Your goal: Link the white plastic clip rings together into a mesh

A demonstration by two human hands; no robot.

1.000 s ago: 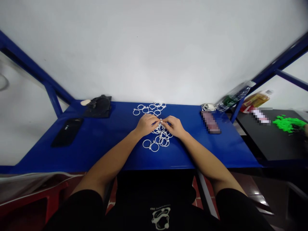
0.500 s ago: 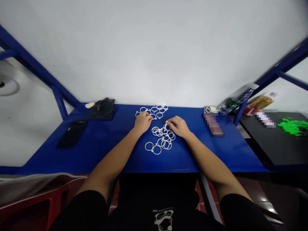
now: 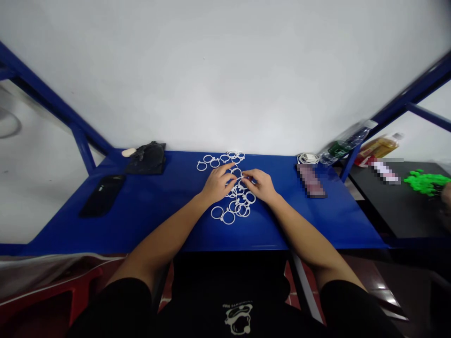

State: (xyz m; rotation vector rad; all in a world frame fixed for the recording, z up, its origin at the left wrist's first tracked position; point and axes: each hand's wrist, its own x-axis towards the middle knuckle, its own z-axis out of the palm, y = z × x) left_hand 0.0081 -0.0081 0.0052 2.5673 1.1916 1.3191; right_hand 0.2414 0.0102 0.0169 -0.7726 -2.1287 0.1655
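Observation:
My left hand [image 3: 219, 185] and my right hand [image 3: 261, 185] have come close together over the middle of the blue table. Their fingertips pinch a thin white ring [image 3: 237, 168] between them, its lower part partly covered by the fingers. Below the hands lies a loose heap of white rings [image 3: 242, 215], several overlapping, each with a small knob or clasp. Two linked-looking rings [image 3: 229, 224] rest at the near left of that heap. Beyond my left hand, near the wall, several more white rings [image 3: 202, 170] are spread out.
On the left lie a black phone [image 3: 102, 196] and a dark plastic bag [image 3: 150, 159]. To the right are a coiled white cable [image 3: 307, 159], a blurred flat object [image 3: 312, 180] and a leaning bottle [image 3: 340, 148]. Green pieces [image 3: 424, 182] sit on a black side table [image 3: 384, 206].
My left hand has moved right from the far rings to meet my right hand, which stays nearly in place. At the far right edge, part of another person's hand now shows beside the green pieces.

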